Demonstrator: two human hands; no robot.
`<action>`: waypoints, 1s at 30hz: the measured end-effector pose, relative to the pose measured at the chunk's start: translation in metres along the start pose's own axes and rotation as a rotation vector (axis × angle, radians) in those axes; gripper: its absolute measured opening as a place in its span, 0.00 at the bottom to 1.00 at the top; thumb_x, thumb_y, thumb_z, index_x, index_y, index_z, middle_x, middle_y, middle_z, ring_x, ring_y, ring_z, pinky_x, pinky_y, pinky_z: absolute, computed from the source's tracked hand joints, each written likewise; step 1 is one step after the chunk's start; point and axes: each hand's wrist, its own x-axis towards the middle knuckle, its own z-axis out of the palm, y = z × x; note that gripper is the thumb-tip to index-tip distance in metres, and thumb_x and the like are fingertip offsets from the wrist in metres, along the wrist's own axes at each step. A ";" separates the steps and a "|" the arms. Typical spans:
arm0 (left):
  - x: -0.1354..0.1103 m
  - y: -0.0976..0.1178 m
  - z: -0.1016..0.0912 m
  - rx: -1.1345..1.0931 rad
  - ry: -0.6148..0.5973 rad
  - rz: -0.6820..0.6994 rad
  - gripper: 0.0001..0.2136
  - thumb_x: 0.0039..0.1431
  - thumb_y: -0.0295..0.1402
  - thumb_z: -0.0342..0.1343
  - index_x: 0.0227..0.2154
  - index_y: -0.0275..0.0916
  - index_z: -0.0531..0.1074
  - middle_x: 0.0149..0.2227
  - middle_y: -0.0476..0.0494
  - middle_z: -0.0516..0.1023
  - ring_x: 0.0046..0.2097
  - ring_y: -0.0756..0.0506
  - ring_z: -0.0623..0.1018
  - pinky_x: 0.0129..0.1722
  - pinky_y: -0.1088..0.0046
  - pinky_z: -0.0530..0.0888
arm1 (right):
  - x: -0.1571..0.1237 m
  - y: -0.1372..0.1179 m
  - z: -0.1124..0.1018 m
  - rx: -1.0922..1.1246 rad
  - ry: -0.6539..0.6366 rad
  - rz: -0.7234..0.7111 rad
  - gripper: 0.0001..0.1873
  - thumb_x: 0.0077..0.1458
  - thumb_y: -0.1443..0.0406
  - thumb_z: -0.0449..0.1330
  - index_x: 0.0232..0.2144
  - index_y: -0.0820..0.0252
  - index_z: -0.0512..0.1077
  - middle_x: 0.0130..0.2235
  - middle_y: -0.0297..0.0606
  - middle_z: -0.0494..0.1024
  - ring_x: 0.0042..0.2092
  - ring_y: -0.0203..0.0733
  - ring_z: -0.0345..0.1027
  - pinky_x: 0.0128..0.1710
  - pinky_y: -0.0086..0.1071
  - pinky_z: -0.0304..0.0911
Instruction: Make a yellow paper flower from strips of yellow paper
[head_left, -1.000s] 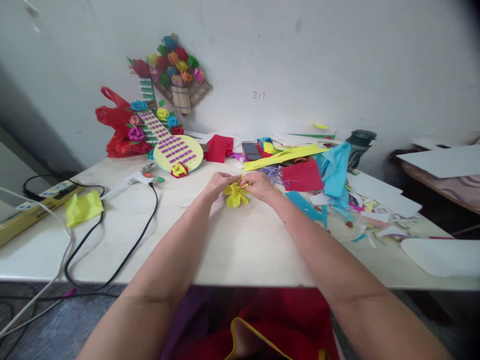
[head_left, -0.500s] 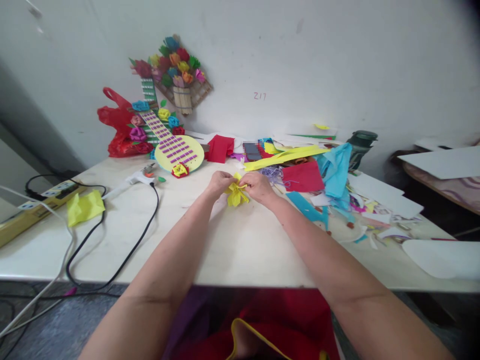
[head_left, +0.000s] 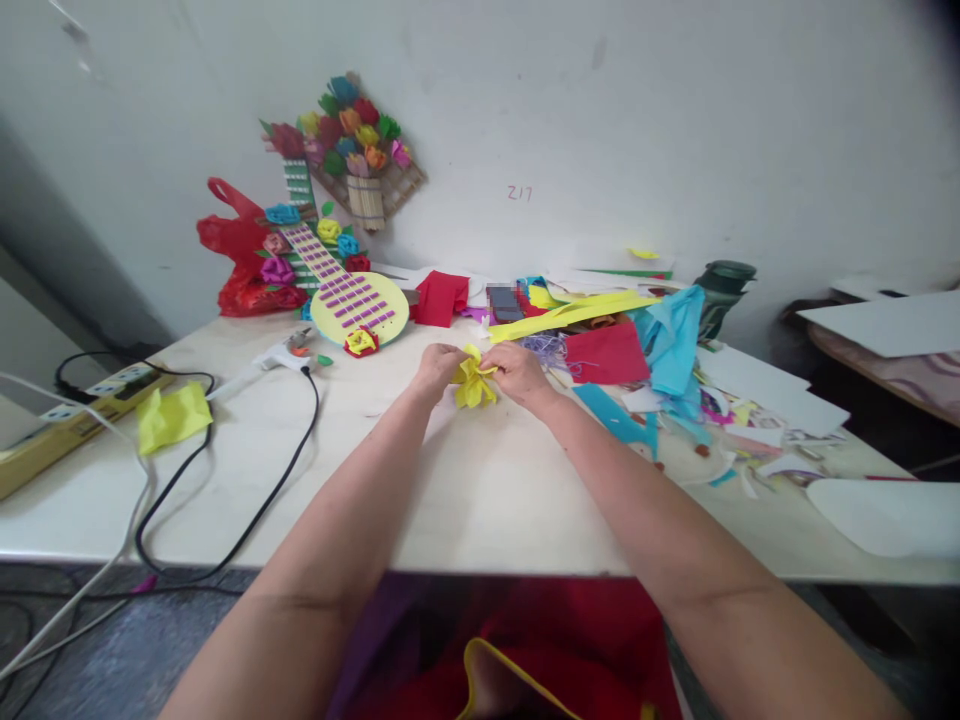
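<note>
Between my two hands, over the middle of the white table, is a yellow paper flower [head_left: 474, 387] with its petals spread. My left hand [head_left: 438, 369] pinches its left edge, the fingers closed. On the opposite side, my right hand [head_left: 517, 372] has thumb and fingers closed on a petal. The fingertips partly cover the flower's upper part. Left of my hands a white glue gun [head_left: 283, 353] lies on its side. Behind it rests a round yellow paper piece [head_left: 360, 305] with purple strips and a red and yellow flower.
A power strip [head_left: 82, 415], a yellow paper sheet [head_left: 174, 416] and a black cord [head_left: 262, 520] lie at left. Red crepe paper [head_left: 607, 353], blue crepe paper [head_left: 667, 340] and scraps crowd the right. A dark bottle [head_left: 724, 298] stands behind; a flower basket [head_left: 366, 200] leans on the wall.
The flower's petals have shifted slightly between my fingers, and the petals at its top show more openly. Both hands stay in nearly the same place.
</note>
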 end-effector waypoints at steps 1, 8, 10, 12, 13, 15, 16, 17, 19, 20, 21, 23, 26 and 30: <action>-0.002 0.001 0.000 -0.010 -0.024 0.014 0.10 0.38 0.37 0.56 0.20 0.34 0.67 0.17 0.51 0.62 0.21 0.53 0.64 0.21 0.77 0.61 | 0.000 0.002 0.000 0.017 0.006 0.020 0.14 0.39 0.79 0.51 0.21 0.60 0.73 0.28 0.36 0.77 0.35 0.38 0.68 0.37 0.29 0.61; -0.020 0.016 -0.006 -0.076 -0.362 0.211 0.23 0.45 0.46 0.56 0.43 0.38 0.67 0.32 0.47 0.71 0.32 0.50 0.71 0.30 0.76 0.67 | 0.000 0.009 -0.001 0.268 0.051 0.337 0.05 0.40 0.71 0.58 0.23 0.62 0.75 0.27 0.35 0.77 0.30 0.36 0.67 0.32 0.28 0.61; -0.021 0.016 -0.006 -0.037 -0.423 0.246 0.24 0.40 0.42 0.61 0.41 0.37 0.67 0.32 0.48 0.72 0.32 0.50 0.72 0.32 0.75 0.68 | 0.001 0.010 -0.001 0.342 0.049 0.422 0.06 0.39 0.69 0.59 0.24 0.64 0.75 0.26 0.35 0.76 0.28 0.36 0.66 0.30 0.27 0.60; -0.019 0.013 -0.005 -0.004 -0.422 0.244 0.23 0.36 0.38 0.63 0.38 0.35 0.67 0.30 0.48 0.72 0.31 0.50 0.72 0.32 0.74 0.69 | 0.001 0.009 0.000 0.367 0.040 0.472 0.07 0.38 0.69 0.59 0.25 0.65 0.75 0.26 0.34 0.75 0.27 0.34 0.65 0.28 0.26 0.59; -0.017 0.012 -0.005 0.011 -0.410 0.232 0.22 0.35 0.37 0.63 0.36 0.35 0.67 0.29 0.48 0.72 0.30 0.50 0.72 0.32 0.73 0.69 | 0.001 0.009 -0.001 0.366 0.034 0.483 0.07 0.37 0.69 0.59 0.25 0.65 0.75 0.25 0.34 0.75 0.27 0.34 0.64 0.28 0.26 0.58; -0.014 0.009 -0.004 0.054 -0.375 0.206 0.20 0.34 0.34 0.63 0.33 0.34 0.68 0.27 0.49 0.71 0.28 0.50 0.72 0.30 0.73 0.69 | 0.001 0.009 -0.001 0.364 0.018 0.484 0.07 0.37 0.69 0.59 0.25 0.65 0.75 0.25 0.33 0.74 0.26 0.33 0.63 0.27 0.25 0.57; -0.012 0.008 -0.004 0.085 -0.356 0.201 0.19 0.34 0.33 0.62 0.32 0.34 0.68 0.26 0.49 0.71 0.28 0.50 0.72 0.29 0.74 0.69 | 0.001 0.009 -0.002 0.367 0.011 0.485 0.07 0.37 0.69 0.59 0.24 0.65 0.75 0.24 0.33 0.74 0.26 0.32 0.62 0.27 0.25 0.56; -0.011 0.008 -0.004 0.124 -0.338 0.201 0.18 0.33 0.33 0.62 0.31 0.34 0.68 0.26 0.49 0.71 0.28 0.50 0.72 0.29 0.74 0.69 | 0.001 0.008 -0.002 0.373 0.003 0.489 0.07 0.37 0.69 0.59 0.24 0.65 0.75 0.24 0.32 0.73 0.25 0.32 0.61 0.27 0.25 0.56; -0.009 0.007 -0.003 0.217 -0.301 0.206 0.16 0.33 0.33 0.61 0.29 0.34 0.68 0.26 0.49 0.71 0.28 0.49 0.72 0.28 0.74 0.68 | 0.001 0.008 -0.003 0.380 -0.010 0.506 0.06 0.37 0.69 0.59 0.23 0.66 0.75 0.22 0.32 0.72 0.24 0.31 0.60 0.25 0.25 0.55; -0.009 0.006 -0.003 0.263 -0.285 0.211 0.15 0.34 0.33 0.60 0.28 0.34 0.68 0.25 0.49 0.71 0.28 0.49 0.72 0.27 0.75 0.68 | 0.001 0.007 -0.004 0.373 -0.015 0.515 0.06 0.37 0.69 0.60 0.23 0.66 0.74 0.21 0.31 0.71 0.24 0.31 0.59 0.25 0.25 0.54; -0.008 0.006 -0.003 0.303 -0.271 0.218 0.14 0.34 0.34 0.60 0.28 0.34 0.68 0.25 0.49 0.71 0.28 0.49 0.72 0.27 0.75 0.67 | 0.001 0.007 -0.004 0.356 -0.017 0.523 0.05 0.37 0.68 0.60 0.22 0.66 0.74 0.20 0.31 0.70 0.23 0.31 0.59 0.25 0.25 0.54; -0.008 0.007 -0.003 0.363 -0.236 0.252 0.13 0.34 0.34 0.59 0.27 0.34 0.69 0.24 0.50 0.71 0.28 0.49 0.71 0.26 0.76 0.66 | 0.001 0.006 -0.004 0.295 -0.009 0.532 0.05 0.37 0.68 0.61 0.21 0.65 0.75 0.20 0.31 0.71 0.24 0.32 0.59 0.25 0.26 0.54; -0.009 0.008 -0.001 0.447 -0.180 0.299 0.10 0.35 0.34 0.58 0.24 0.35 0.69 0.23 0.50 0.71 0.28 0.50 0.70 0.25 0.77 0.65 | 0.002 0.004 -0.002 0.155 0.022 0.520 0.04 0.38 0.68 0.62 0.21 0.63 0.76 0.23 0.33 0.74 0.26 0.34 0.63 0.28 0.27 0.55; -0.009 0.011 0.001 0.498 -0.125 0.272 0.09 0.36 0.33 0.57 0.24 0.35 0.70 0.22 0.50 0.71 0.27 0.50 0.70 0.25 0.77 0.65 | 0.001 0.002 0.003 0.032 0.057 0.481 0.04 0.42 0.67 0.61 0.23 0.60 0.77 0.26 0.36 0.78 0.29 0.37 0.67 0.30 0.28 0.57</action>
